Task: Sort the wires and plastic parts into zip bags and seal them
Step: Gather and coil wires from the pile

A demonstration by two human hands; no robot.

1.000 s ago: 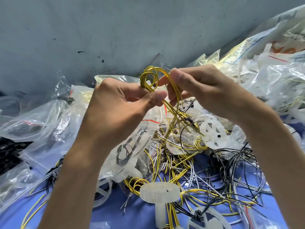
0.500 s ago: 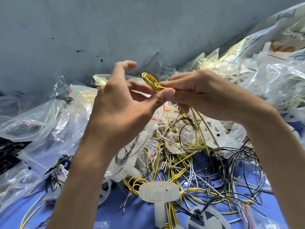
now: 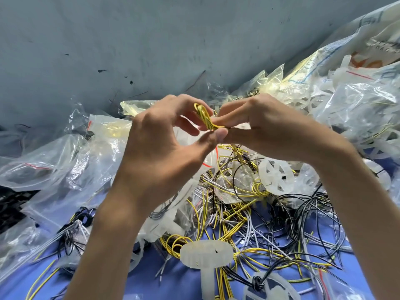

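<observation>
Both my hands are raised above a heap of wires, pinching one small folded bundle of yellow wire [image 3: 204, 116] between them. My left hand [image 3: 160, 146] holds it with thumb and curled fingers from the left. My right hand [image 3: 264, 128] pinches it from the right, and loose yellow strands trail down from under that hand. Below lies a tangle of yellow, black and grey wires [image 3: 238, 215] on a blue surface [image 3: 186, 284]. White plastic parts lie among them: a toothed wheel on a stem [image 3: 206, 254] and a spoked wheel [image 3: 278, 177].
Clear zip bags [image 3: 54, 161] with red seal lines pile up at the left, some holding wires. More bags stuffed with white plastic parts [image 3: 357, 105] are heaped at the right. A grey wall [image 3: 151, 40] rises behind the pile.
The yellow loop has been folded down into a tighter bundle. My left forefinger, raised half a second ago, has curled back onto the bundle, and both hands have closed together around it.
</observation>
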